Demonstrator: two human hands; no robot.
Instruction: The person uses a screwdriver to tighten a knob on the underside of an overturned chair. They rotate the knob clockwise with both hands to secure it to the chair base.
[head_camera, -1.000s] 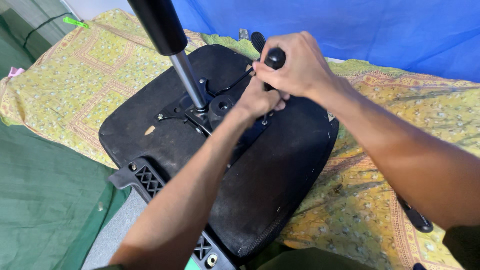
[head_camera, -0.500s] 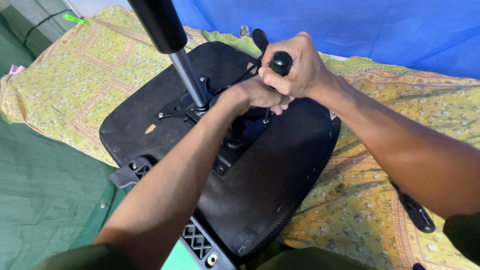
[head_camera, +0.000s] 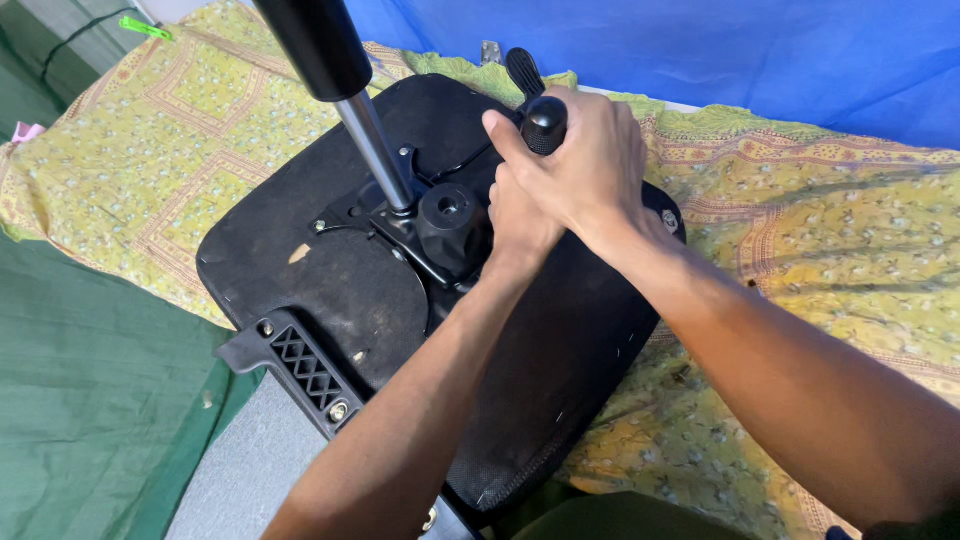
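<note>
An upturned black chair seat (head_camera: 330, 290) lies on a yellow patterned cloth (head_camera: 150, 150). A gas-lift column (head_camera: 375, 140) rises from the metal mechanism plate at its middle. Beside the column sits a round black knob (head_camera: 447, 210). My right hand (head_camera: 590, 165) is closed over the top of a black-handled tool (head_camera: 545, 122) that stands upright on the mechanism. Just below it, my left hand (head_camera: 520, 230) is curled round the tool's lower part, which my right hand mostly hides. A black paddle lever (head_camera: 522, 70) sticks out behind the hands.
A black ribbed plastic bracket (head_camera: 300, 365) with screws juts from the seat's near-left edge. Green cloth (head_camera: 80, 400) covers the floor at left, and a blue sheet (head_camera: 750, 50) hangs at the back. A small green object (head_camera: 145, 27) lies at the far left.
My left hand has come off the round knob, which now shows, and has closed up under my right hand. Both hands stay on the tool.
</note>
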